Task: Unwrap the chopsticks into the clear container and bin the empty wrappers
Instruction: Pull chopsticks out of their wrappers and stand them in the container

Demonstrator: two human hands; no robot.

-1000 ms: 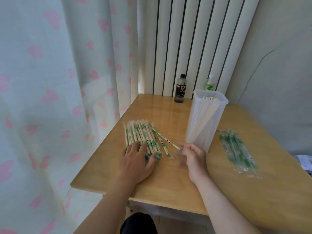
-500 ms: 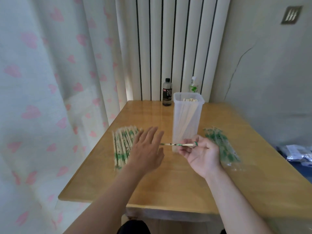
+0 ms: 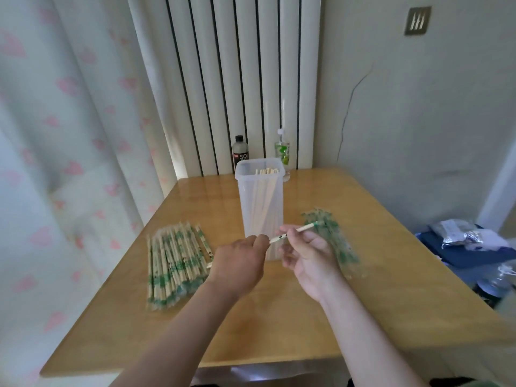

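One wrapped pair of chopsticks [image 3: 303, 228] is held above the table between both hands. My left hand [image 3: 237, 265] pinches its near end, and my right hand [image 3: 307, 254] grips its middle, green tip pointing up right. Just behind them stands the tall clear container [image 3: 261, 201] with several bare chopsticks inside. A pile of wrapped chopsticks [image 3: 174, 258] lies on the table to the left. Empty green-printed wrappers [image 3: 333, 241] lie in a heap to the right, partly behind my right hand.
On the wooden table [image 3: 279, 317], a dark bottle [image 3: 240, 153] and a clear bottle with a green label [image 3: 282, 150] stand at the far edge by the radiator. A heart-print curtain hangs left. Bags [image 3: 472, 238] lie on the floor at right.
My right hand picked one wrapped pair off the pile and lifted it. My left hand left the pile and now pinches the pair's near end. The camera view rose.
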